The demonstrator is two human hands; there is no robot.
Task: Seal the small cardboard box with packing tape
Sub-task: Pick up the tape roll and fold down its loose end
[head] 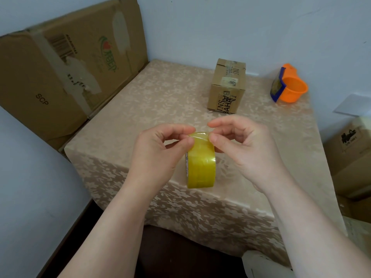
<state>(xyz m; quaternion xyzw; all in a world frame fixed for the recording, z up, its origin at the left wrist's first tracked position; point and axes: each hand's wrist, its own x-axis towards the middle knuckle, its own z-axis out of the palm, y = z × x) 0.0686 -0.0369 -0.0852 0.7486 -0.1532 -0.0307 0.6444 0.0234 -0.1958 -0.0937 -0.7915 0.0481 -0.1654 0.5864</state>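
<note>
Head view: both hands (pixel 158 155) (pixel 247 149) pinch upright tape roll (pixel 200 167), axis left-right.

Your yellowish tape roll (pixel 201 165) stands on edge over the table's (pixel 140 109) near edge, while the small brown printed box (pixel 227 87) sits closed near the far edge.

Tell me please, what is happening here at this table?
A person holds a yellow tape roll above the near table edge. The left hand steadies it, and the right hand pinches at its top, apparently looking for the loose end. The small cardboard box stands farther back, untouched, with an orange tape dispenser to its right.
</note>
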